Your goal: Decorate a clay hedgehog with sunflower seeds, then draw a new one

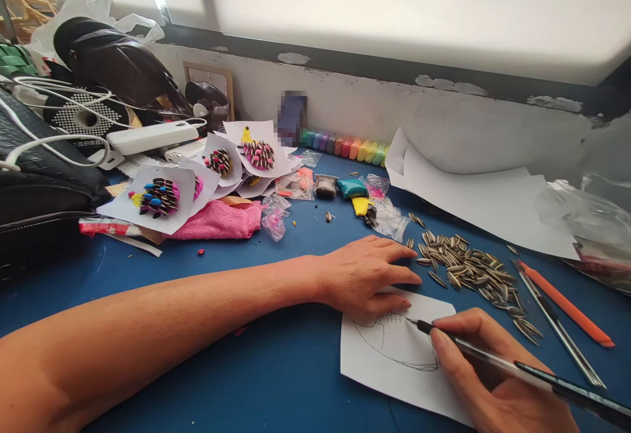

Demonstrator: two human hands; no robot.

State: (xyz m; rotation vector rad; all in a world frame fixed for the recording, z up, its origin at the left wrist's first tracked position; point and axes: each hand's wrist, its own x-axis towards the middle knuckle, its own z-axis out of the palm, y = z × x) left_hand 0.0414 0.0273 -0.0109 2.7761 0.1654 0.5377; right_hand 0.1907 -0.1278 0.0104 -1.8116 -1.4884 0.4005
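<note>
A black pen (473, 349) is pinched in my right hand (497, 374), its tip on a small sheet of white paper (365, 361). On that paper is a line drawing (394, 341) of a rounded shape with rows of small marks along its upper edge. My left hand (372, 275) lies flat with its fingers spread, the thumb over the paper's top edge. Its fingertips come close to a heap of striped sunflower seeds (468, 265) on the blue table (207, 354).
Finished seed-and-clay pieces on paper (160, 196) lie at the left, by a pink cloth (217, 219). Clay packets (352, 188) sit mid-table. An orange tool (566, 301) and a clear pen (562, 328) lie right. Large white sheets (473, 190) lean on the wall.
</note>
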